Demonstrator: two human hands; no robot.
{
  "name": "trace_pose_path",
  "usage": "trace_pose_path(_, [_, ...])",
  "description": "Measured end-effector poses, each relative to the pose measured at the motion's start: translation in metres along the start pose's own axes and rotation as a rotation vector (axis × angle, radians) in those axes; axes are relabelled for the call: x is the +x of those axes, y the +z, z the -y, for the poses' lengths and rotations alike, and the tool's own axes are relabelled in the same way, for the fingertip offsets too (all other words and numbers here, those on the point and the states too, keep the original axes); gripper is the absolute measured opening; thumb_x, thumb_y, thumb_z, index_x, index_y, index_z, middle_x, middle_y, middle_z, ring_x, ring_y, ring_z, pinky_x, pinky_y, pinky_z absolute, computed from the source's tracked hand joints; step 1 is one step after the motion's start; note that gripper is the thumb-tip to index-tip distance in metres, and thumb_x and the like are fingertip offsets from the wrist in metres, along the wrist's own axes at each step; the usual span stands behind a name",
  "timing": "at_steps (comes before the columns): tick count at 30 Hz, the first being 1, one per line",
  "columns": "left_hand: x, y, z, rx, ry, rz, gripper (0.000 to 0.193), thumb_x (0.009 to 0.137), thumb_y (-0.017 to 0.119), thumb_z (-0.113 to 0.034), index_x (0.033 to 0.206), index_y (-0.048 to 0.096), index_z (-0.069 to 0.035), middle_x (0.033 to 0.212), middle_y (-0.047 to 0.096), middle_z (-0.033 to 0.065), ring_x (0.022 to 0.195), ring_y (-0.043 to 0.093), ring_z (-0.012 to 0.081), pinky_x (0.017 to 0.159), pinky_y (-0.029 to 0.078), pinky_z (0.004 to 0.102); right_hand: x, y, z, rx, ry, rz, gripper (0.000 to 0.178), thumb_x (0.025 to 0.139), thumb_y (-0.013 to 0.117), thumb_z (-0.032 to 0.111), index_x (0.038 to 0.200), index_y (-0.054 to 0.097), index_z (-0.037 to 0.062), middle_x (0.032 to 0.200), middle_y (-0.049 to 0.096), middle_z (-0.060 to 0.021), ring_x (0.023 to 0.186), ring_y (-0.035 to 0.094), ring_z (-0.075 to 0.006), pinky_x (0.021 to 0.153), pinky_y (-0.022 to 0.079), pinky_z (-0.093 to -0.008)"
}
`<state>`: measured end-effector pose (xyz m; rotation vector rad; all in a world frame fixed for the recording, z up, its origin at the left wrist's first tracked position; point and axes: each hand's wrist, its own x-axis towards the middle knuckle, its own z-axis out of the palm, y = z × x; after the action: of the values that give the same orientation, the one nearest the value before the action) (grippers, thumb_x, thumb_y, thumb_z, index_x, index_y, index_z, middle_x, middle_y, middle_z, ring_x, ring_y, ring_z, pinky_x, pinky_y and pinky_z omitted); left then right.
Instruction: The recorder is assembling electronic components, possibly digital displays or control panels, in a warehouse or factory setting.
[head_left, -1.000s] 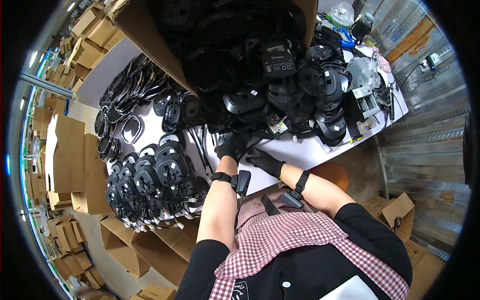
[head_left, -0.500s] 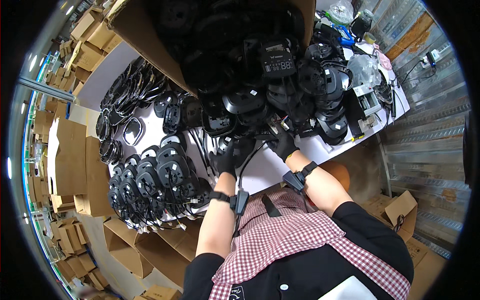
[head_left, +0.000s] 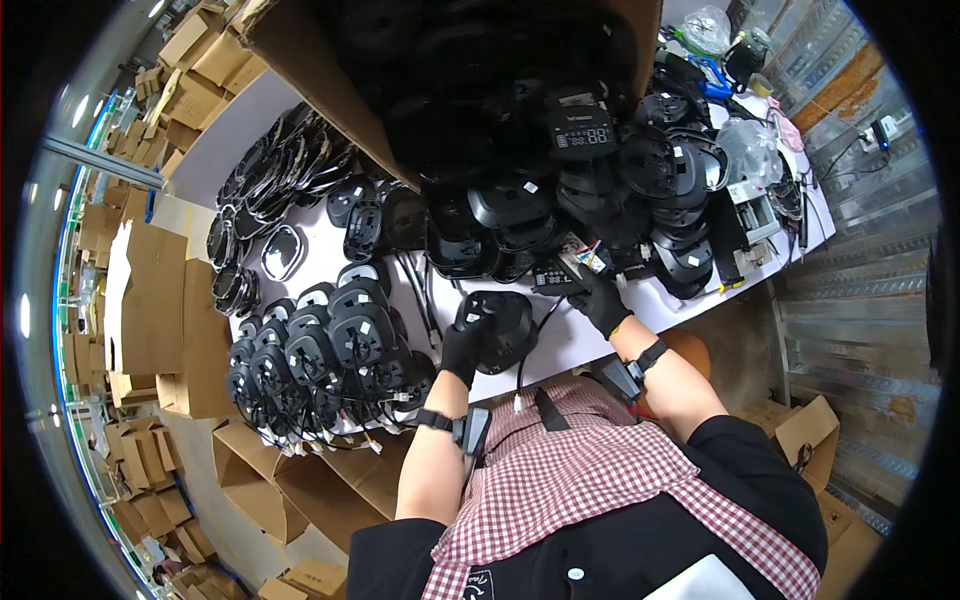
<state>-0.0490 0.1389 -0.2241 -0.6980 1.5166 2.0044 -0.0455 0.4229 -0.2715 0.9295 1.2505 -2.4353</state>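
Observation:
My left hand [head_left: 464,346], in a black glove, grips the left edge of a black plastic housing [head_left: 508,325] above the table's front part. A black cable [head_left: 521,378] with a white plug hangs by the housing's near side. To the right, my gloved right hand [head_left: 602,304] has its fingers closed at the edge of a small display board [head_left: 553,278]. Thin coloured wires [head_left: 592,258] stick up just beyond those fingers. What exactly the right fingertips pinch is partly hidden.
A large cardboard box [head_left: 310,90] of black parts stands at the back. Stacked housings with cables [head_left: 325,340] fill the table's left front; glossy black frames [head_left: 282,252] lie behind them. More housings [head_left: 685,240] are piled on the right, beside a metal fixture [head_left: 752,215].
My left hand has brought the black housing nearer to me, away from the pile. The display board and wires by my right hand show more clearly. The whole view has shifted slightly.

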Motion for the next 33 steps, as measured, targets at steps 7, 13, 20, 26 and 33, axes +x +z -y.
trace_pose_path(7, [-0.023, -0.034, -0.089, -0.430, -0.035, 0.130, 0.028, 0.089, 0.065, -0.026, 0.108, 0.062, -0.005, 0.081, 0.064, 0.0057, 0.071, 0.064, 0.0208, 0.066, 0.053, 0.0357, -0.006, -0.021, -0.012, 0.165, 0.175, 0.296, 0.041, 0.094, 0.057, 0.039, 0.129, 0.055, 0.0194, 0.108, 0.065, -0.0008, 0.091, 0.060, -0.0100, 0.074, 0.049, -0.0256])
trace_pose_path(13, [0.075, -0.095, -0.201, 0.000, 0.435, -0.062, 0.022, 0.090, 0.061, -0.037, 0.086, 0.063, -0.015, 0.065, 0.055, 0.0023, 0.059, 0.057, 0.0187, 0.058, 0.050, 0.0320, -0.027, 0.031, -0.053, -0.047, 0.052, 0.488, 0.028, 0.093, 0.059, 0.028, 0.119, 0.059, 0.0165, 0.107, 0.066, -0.0004, 0.096, 0.060, -0.0136, 0.084, 0.047, -0.0288])
trace_pose_path(20, [0.069, -0.037, -0.184, 0.088, 0.756, -0.332, 0.037, 0.087, 0.061, -0.020, 0.118, 0.058, 0.001, 0.102, 0.065, 0.0120, 0.091, 0.061, 0.0199, 0.084, 0.048, 0.0350, -0.049, 0.009, -0.018, -0.095, 0.265, 0.069, 0.019, 0.093, 0.058, 0.018, 0.107, 0.057, 0.0063, 0.092, 0.067, -0.0107, 0.076, 0.067, -0.0203, 0.062, 0.056, -0.0318])
trace_pose_path(26, [0.031, -0.021, -0.013, 0.492, 0.236, 0.159, 0.028, 0.091, 0.061, -0.023, 0.110, 0.064, -0.003, 0.093, 0.066, 0.0046, 0.081, 0.060, 0.0160, 0.072, 0.048, 0.0288, -0.053, -0.036, 0.015, -1.073, -0.498, -0.123, 0.020, 0.088, 0.062, 0.019, 0.103, 0.065, 0.0066, 0.089, 0.069, -0.0133, 0.074, 0.067, -0.0235, 0.067, 0.054, -0.0361])
trace_pose_path(33, [0.044, 0.035, 0.051, 1.459, 0.586, 0.239, 0.039, 0.086, 0.065, -0.033, 0.112, 0.061, -0.003, 0.096, 0.069, 0.0173, 0.089, 0.065, 0.0332, 0.077, 0.052, 0.0434, -0.062, -0.062, 0.025, -1.258, -0.905, 0.031, 0.032, 0.088, 0.066, 0.031, 0.105, 0.063, 0.0048, 0.095, 0.067, -0.0122, 0.082, 0.065, -0.0271, 0.076, 0.052, -0.0386])
